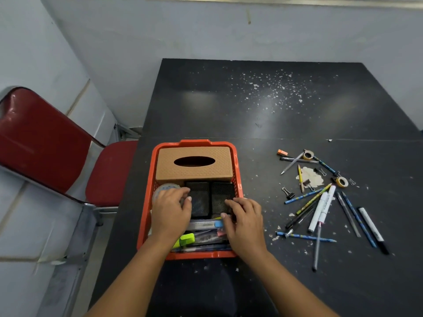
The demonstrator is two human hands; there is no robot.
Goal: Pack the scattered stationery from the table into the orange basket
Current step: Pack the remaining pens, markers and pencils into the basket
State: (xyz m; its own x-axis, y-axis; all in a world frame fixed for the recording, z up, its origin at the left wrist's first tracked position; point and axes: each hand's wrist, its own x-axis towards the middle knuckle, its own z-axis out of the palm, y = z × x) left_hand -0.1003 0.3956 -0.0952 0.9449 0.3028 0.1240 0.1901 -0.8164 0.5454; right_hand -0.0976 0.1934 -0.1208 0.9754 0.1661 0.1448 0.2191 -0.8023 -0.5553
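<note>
The orange basket stands on the black table near its front left. Inside it are a tan tissue box at the back, a black mesh holder in the middle, a clear tape roll at the left, and a green highlighter with a ruler and pens at the front. My left hand grips the holder's left edge, lying partly over the tape roll. My right hand pinches the holder's near right corner.
Scattered to the right of the basket are pens and pencils, white markers, binder clips, two yellow tape rolls and an orange eraser. A red chair stands left of the table, by the wall.
</note>
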